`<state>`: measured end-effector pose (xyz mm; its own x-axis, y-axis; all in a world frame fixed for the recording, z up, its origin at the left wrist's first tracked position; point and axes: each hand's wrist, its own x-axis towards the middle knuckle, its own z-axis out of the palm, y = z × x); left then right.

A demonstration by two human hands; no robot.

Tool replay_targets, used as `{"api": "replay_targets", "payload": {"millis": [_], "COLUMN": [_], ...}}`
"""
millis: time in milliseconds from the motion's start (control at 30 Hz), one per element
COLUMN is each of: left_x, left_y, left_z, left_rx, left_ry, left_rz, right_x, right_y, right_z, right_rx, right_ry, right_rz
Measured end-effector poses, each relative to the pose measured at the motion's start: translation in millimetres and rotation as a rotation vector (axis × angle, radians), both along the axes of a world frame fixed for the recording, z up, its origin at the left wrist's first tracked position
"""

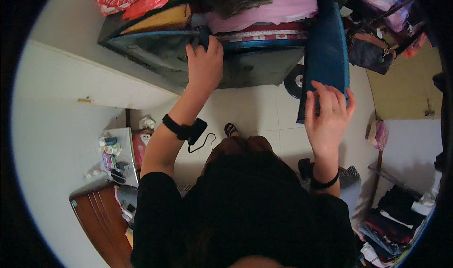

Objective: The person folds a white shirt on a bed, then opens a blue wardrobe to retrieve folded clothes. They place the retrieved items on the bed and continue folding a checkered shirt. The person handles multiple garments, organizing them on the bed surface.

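Note:
My left hand (206, 62) is at the front edge of an open cabinet (254, 64), its fingers closed around a small dark piece (204, 38) that is partly hidden. Beside it, a dark panel with a blue edge (152, 50) slants across the cabinet's left side. Folded pink cloth (262, 11) and other fabrics fill the compartment beyond. On the right, a long blue panel (325, 52) stands out from the cabinet towards me. My right hand (328, 114) touches its near end with fingers spread and bent; whether they grip it is unclear.
Red plastic bags (152, 1) sit on the cabinet top. A black round object (295, 82) lies on the floor behind the blue panel. Near my left forearm is a black hook (201, 146). Bags (371, 54) hang at right; folded clothes (393, 220) are stacked lower right.

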<state>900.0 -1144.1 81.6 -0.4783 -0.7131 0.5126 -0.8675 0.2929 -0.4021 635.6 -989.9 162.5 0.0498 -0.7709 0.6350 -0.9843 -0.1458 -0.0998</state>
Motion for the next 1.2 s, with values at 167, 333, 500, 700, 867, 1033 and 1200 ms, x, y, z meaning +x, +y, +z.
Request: {"api": "replay_targets", "payload": {"millis": [167, 333, 500, 700, 867, 1033, 1200], "left_x": [14, 44, 86, 141, 173, 202, 221], "left_y": [72, 142, 193, 215, 217, 220, 227], "left_z": [10, 16, 13, 6, -2, 3, 11], "left_rx": [0.044, 0.084, 0.087, -0.066, -0.12, -0.138, 0.05], "left_ry": [0.102, 0.201, 0.311, 0.48, 0.55, 0.579, 0.667], "left_rz": [0.076, 0.219, 0.364, 0.461, 0.635, 0.744, 0.942], "right_x": [22, 53, 76, 90, 83, 77, 98], "right_y": [-10, -14, -10, -4, 0, -2, -5], "right_z": [-17, -38, -48, -51, -51, -48, -43], "right_rx": [0.099, 0.187, 0.271, 0.279, 0.35, 0.427, 0.488], "right_ry": [-0.097, -0.131, -0.13, -0.108, -0.089, -0.044, -0.013], "right_rz": [0.26, 0.489, 0.695, 0.801, 0.8, 0.716, 0.71]}}
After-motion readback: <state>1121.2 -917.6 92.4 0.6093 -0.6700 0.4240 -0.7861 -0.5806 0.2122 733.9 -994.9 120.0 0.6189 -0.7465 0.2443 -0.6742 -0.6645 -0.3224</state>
